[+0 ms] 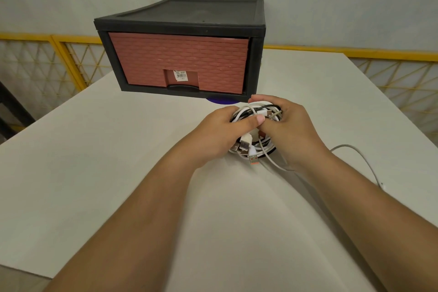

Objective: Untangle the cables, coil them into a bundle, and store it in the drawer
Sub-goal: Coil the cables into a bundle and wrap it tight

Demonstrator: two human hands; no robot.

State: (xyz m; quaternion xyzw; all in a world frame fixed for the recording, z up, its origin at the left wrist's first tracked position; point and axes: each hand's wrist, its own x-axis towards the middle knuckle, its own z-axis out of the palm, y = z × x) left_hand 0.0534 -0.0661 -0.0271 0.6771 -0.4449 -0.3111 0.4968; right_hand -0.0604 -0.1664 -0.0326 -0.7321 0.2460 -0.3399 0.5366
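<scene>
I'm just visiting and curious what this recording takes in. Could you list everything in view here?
drawer unit: one, black frame, far side of the table
drawer: one, brick-red front, shut inside the unit
sticker: one, white, in the drawer's handle recess
purple object: one, partly hidden under the unit's front edge; cannot tell what it is
cable bundle: one, white, black and grey cables with USB plugs, in front of the unit
loose cable strand: one, grey, trailing on the table right of the bundle
table: one, off-white
fence: yellow rails with mesh, behind the table
left hand: grips the bundle
right hand: grips the bundle
</scene>
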